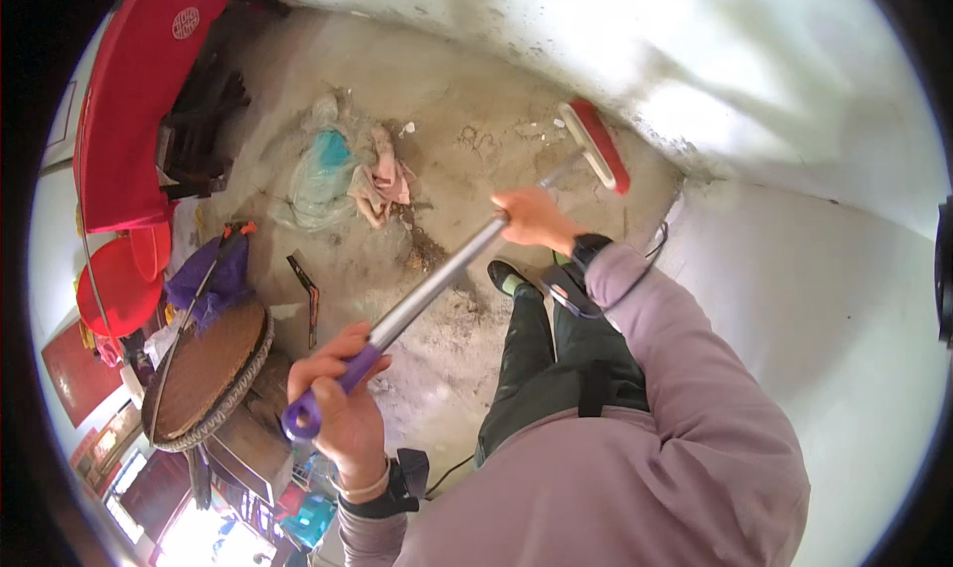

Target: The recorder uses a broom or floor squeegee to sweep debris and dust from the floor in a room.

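Observation:
A long-handled broom point(439, 284) with a metal pole crosses the view in both my hands. My left hand point(346, 396) is closed around its purple plastic grip at the lower left. Farther along the pole, near the middle of the view, my right hand point(537, 218) grips the metal. The broom's head point(595, 146), white with red bristles, rests on or just above the floor near the wall corner. A pinkish crumpled cloth point(383, 183) lies on the dusty floor beside a clear plastic bag point(320, 187) with a turquoise part. Dark debris point(426, 253) lies below the cloth.
White walls point(789, 247) meet at a corner on the right. A dark angled strip point(309, 299) lies on the floor. At left stand a round woven tray point(208, 373), a purple bag point(216, 276), red round plastic items point(119, 288) and a red-cloth-covered piece point(138, 105).

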`<state>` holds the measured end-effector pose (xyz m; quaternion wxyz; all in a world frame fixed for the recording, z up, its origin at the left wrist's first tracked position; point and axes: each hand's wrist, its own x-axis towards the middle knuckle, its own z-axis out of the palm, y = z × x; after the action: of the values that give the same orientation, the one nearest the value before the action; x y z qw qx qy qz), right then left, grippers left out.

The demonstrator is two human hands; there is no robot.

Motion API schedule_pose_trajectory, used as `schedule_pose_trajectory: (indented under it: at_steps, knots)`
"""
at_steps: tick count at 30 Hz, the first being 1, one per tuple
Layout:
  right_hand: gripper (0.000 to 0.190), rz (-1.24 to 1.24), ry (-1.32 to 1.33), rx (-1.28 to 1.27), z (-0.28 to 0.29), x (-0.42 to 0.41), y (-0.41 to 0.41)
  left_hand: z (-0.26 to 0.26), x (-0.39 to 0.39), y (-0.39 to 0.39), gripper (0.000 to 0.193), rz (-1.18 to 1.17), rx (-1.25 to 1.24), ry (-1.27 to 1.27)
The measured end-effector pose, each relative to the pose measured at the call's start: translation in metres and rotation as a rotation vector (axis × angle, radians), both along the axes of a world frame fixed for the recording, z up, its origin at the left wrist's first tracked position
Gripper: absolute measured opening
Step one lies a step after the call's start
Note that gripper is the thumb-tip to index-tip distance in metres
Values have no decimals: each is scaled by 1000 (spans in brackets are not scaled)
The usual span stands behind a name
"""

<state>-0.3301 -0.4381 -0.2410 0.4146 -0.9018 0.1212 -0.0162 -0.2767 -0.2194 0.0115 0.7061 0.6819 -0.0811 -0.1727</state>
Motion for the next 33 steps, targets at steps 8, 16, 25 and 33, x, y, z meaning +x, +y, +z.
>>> schedule_pose_trajectory:
  at_steps: [8,16,25,33]
  knots:
    - [17,490,-2,31,64,66,49,61,-44,65,40,81,292,-395]
    - [16,516,208,-132,11,78,13,5,-34,36,40,353,205,-43]
    - [20,664,103,222,80,94,140,99,-51,83,43,303,673,-631]
    - [21,323,134,162,76,6,69,74,-40,119,50,-78,406,-402]
